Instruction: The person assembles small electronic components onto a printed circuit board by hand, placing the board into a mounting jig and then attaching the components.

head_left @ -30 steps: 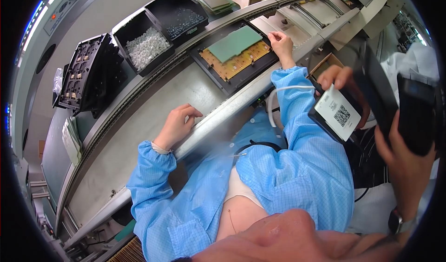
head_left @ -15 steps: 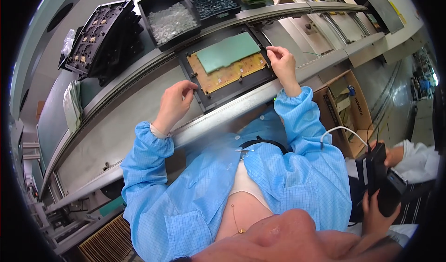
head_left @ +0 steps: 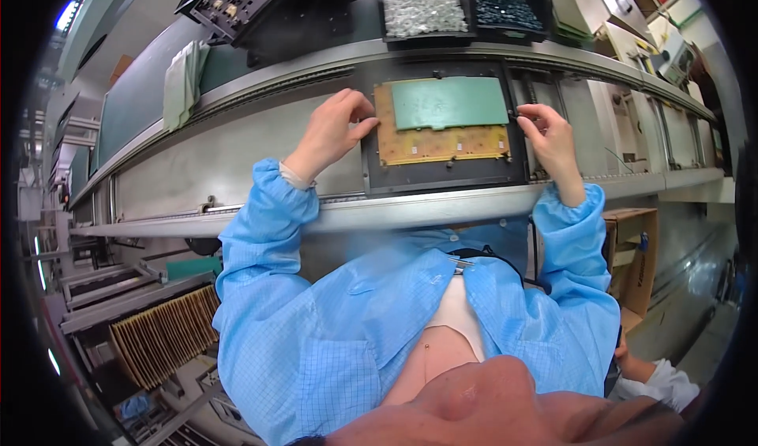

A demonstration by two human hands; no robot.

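Black tray (head_left: 442, 179): metal bed (head_left: 260, 155) beyond left edge | amber board (head_left: 442, 143) between left hand (head_left: 333, 130) and right hand (head_left: 554, 142) | fingers (head_left: 542, 112) curled, grip unclear

The green plate (head_left: 450, 102) hides much of the yellow board (head_left: 438, 145) beneath it.

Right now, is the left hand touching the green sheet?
Apart. The head view shows a strip of yellow board between left hand and green sheet.

Dark printed lettering (head_left: 641, 272): on wall of open brown cardboard box (head_left: 649, 229), right of frame; runs along panel. Small white rectangular labels (head_left: 414, 150): on flat yellow-brown rectangular board (head_left: 437, 147), centre of frame; print too small to read.
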